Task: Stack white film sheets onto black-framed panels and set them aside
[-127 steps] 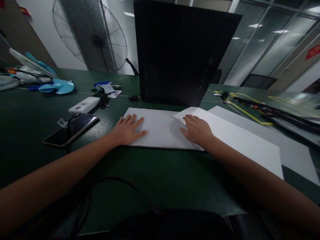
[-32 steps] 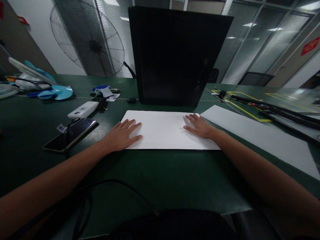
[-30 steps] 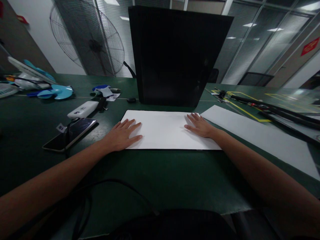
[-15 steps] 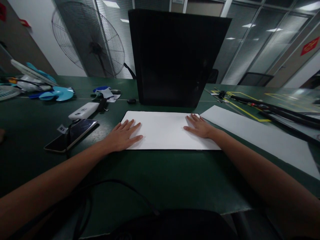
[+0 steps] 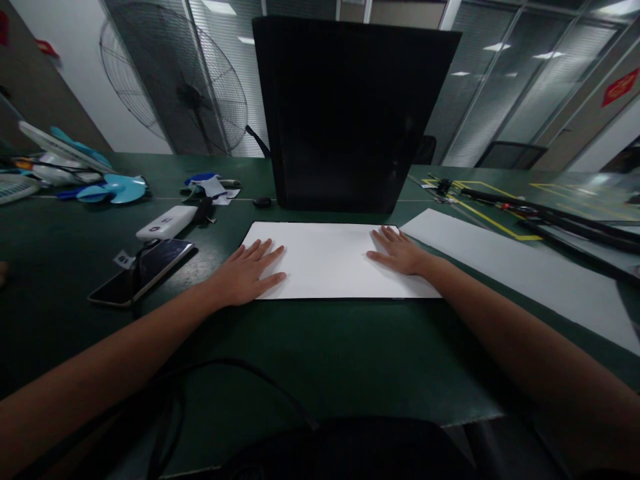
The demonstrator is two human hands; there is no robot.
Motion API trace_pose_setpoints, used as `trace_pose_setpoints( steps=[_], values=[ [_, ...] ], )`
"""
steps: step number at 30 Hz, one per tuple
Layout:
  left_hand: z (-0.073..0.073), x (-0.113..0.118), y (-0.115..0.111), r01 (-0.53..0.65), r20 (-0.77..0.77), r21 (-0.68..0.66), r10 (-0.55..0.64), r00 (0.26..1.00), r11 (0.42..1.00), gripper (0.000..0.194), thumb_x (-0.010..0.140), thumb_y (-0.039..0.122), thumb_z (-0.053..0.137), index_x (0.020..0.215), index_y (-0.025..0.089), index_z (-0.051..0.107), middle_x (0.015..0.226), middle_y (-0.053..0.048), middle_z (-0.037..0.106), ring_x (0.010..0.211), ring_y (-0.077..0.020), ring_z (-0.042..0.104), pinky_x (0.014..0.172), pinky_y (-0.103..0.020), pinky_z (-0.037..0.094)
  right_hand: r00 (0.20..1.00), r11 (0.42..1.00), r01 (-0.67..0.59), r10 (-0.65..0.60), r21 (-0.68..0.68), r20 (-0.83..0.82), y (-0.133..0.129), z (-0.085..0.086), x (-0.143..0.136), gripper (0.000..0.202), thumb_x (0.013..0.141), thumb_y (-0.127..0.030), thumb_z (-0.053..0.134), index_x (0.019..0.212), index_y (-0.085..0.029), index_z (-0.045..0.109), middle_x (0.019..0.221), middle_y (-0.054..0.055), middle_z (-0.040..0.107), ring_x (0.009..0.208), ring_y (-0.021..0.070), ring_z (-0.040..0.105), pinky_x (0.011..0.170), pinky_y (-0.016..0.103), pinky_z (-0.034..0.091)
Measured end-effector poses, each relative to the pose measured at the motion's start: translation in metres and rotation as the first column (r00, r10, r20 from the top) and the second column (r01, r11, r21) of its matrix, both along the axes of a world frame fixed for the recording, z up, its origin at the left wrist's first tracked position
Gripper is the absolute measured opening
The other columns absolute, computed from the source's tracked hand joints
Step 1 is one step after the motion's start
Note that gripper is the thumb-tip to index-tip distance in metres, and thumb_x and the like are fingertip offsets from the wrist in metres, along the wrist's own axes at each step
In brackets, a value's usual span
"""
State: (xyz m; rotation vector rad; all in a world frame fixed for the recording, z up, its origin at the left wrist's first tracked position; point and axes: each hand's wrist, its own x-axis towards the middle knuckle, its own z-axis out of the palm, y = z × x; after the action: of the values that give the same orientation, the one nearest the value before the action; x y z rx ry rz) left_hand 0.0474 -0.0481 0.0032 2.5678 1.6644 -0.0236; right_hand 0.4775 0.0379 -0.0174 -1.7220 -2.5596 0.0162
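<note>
A white rectangular sheet with a dark edge lies flat on the green table in front of me. My left hand rests on its left end, fingers spread and palm down. On the right end lies my right hand, also flat with the fingers apart. Neither hand grips anything. Just beyond the sheet stands a large black panel, upright and leaning slightly. A second white sheet lies slantwise to the right of my right hand.
On the left are a phone, a white handheld device and a light blue fan blade. Small cloths and a black mouse-like object lie farther back. Long black strips stretch across the right side. A cable runs near me.
Both hands stay spread on the white sheet in nearly the same places. The whole view has shifted very slightly.
</note>
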Motion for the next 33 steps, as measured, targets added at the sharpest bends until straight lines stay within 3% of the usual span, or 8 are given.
trace_pose_setpoints(
  steps=[4,7,10,15,23,27,33],
  values=[
    [0.001,0.0,0.0,-0.006,-0.003,0.008,0.006,1.0,1.0,0.087,0.1,0.078,0.021,0.17,0.027,0.015,0.177,-0.01,0.008,0.163,-0.0354,0.007,0.129,-0.06,0.013,0.994,0.994,-0.098,0.1,0.049,-0.041,-0.005,0.006,-0.002,0.095,0.095,-0.085,0.029,0.171,-0.031,0.011,0.174,0.004,0.002,0.16,0.0313,0.001,0.131,0.058,0.01],
    [0.001,0.001,-0.001,-0.003,0.001,0.007,0.003,1.0,1.0,0.086,0.101,0.077,0.022,0.17,0.026,0.016,0.177,-0.011,0.008,0.163,-0.0361,0.007,0.129,-0.06,0.013,0.982,0.983,-0.185,0.185,-0.017,-0.042,-0.006,0.009,-0.003,0.082,0.099,-0.08,0.028,0.169,-0.039,0.016,0.173,-0.001,0.009,0.16,0.0307,0.009,0.13,0.062,0.01],
    [0.002,0.001,-0.002,0.015,0.019,0.02,-0.015,1.0,1.0,0.084,0.101,0.076,0.025,0.17,0.028,0.017,0.177,-0.01,0.008,0.163,-0.037,0.007,0.128,-0.061,0.013,0.983,0.982,-0.18,0.178,-0.051,-0.036,-0.007,0.011,-0.002,0.08,0.1,-0.077,0.027,0.169,-0.038,0.016,0.173,-0.001,0.011,0.16,0.0302,0.012,0.13,0.062,0.011],
    [0.006,0.003,-0.002,0.212,0.059,0.037,-0.214,0.975,0.977,0.071,0.106,0.068,0.027,0.168,0.034,0.022,0.177,-0.004,0.009,0.163,-0.0323,0.008,0.13,-0.057,0.01,0.962,0.962,-0.274,0.273,-0.018,-0.02,-0.015,0.021,-0.01,0.076,0.102,-0.074,0.028,0.168,-0.04,0.02,0.173,-0.004,0.013,0.161,0.0313,0.009,0.13,0.064,0.006],
    [0.005,0.003,0.002,0.24,0.083,-0.001,-0.239,0.968,0.971,0.069,0.106,0.068,0.031,0.167,0.035,0.027,0.176,-0.003,0.015,0.163,-0.0317,0.013,0.13,-0.056,0.012,0.834,0.818,-0.552,0.536,-0.162,-0.132,-0.061,0.034,-0.093,0.086,0.1,-0.079,0.031,0.17,-0.032,0.016,0.174,0.0,0.009,0.162,0.0318,0.006,0.131,0.061,0.0],
    [0.005,0.003,0.001,0.229,0.078,-0.004,-0.228,0.971,0.973,0.07,0.106,0.068,0.03,0.167,0.034,0.027,0.176,-0.003,0.015,0.163,-0.033,0.013,0.129,-0.057,0.013,0.836,0.811,-0.548,0.522,-0.204,-0.171,-0.063,0.027,-0.11,0.088,0.099,-0.081,0.028,0.171,-0.032,0.014,0.175,0.0,0.005,0.162,0.0325,0.003,0.13,0.062,-0.001],
    [0.006,0.003,0.002,0.236,0.081,-0.012,-0.235,0.969,0.972,0.07,0.106,0.068,0.029,0.167,0.034,0.026,0.176,-0.003,0.014,0.163,-0.032,0.012,0.13,-0.056,0.013,0.937,0.925,-0.346,0.332,-0.159,-0.107,-0.038,0.021,-0.076,0.087,0.098,-0.083,0.023,0.17,-0.037,0.014,0.174,-0.001,0.006,0.161,0.0348,0.004,0.129,0.065,0.004]
  ],
)
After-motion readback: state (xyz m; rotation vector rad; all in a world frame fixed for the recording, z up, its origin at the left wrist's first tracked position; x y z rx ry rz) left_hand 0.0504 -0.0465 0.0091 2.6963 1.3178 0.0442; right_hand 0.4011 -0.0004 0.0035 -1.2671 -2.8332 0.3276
